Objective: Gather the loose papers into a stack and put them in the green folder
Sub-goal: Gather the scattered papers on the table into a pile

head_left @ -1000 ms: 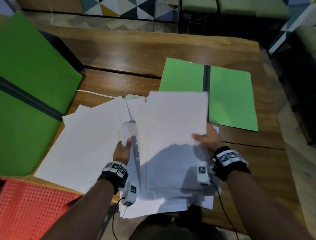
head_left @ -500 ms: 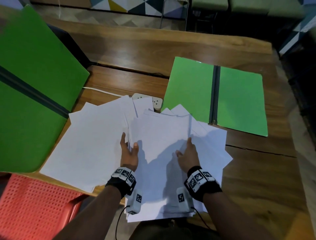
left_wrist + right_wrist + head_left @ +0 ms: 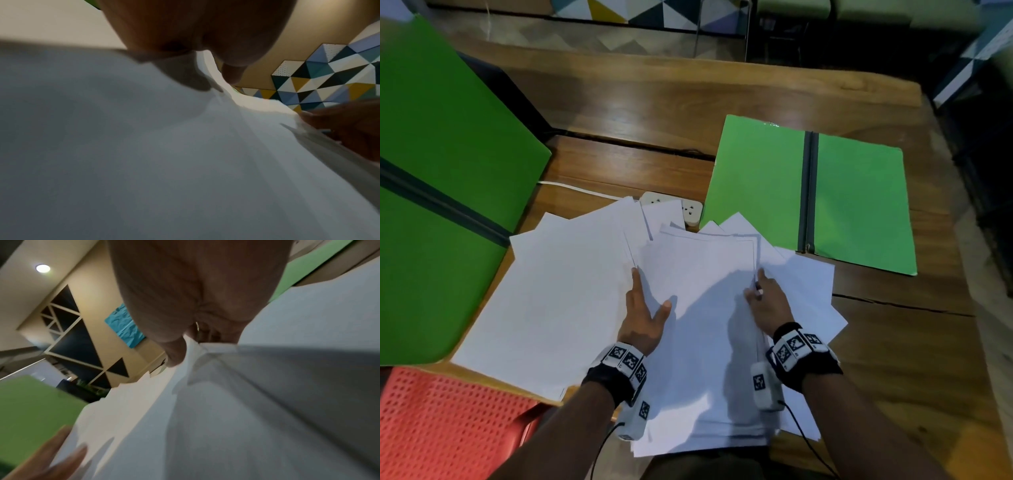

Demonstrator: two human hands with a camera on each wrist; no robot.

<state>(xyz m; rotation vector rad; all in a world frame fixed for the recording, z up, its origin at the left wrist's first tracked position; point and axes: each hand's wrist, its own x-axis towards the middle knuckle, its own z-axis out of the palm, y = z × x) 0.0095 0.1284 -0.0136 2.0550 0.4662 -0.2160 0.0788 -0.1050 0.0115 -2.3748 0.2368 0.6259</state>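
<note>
The wooden desk (image 3: 893, 359) is carrying fanned loose papers (image 3: 571, 291); the open green folder (image 3: 859, 205) is lying at two o'clock. Left hand (image 3: 643, 315) is pressing flat, fingers spread. Right hand (image 3: 768, 303) is pinching sheet edges; its wrist view alone is showing a ring (image 3: 197, 326).

White papers (image 3: 702, 308) cover most of the power strip (image 3: 690, 209); both wrist views are blurred.

Left hand (image 3: 643, 317) flat, fingers straight; right hand (image 3: 768, 305) fingers curled.
</note>
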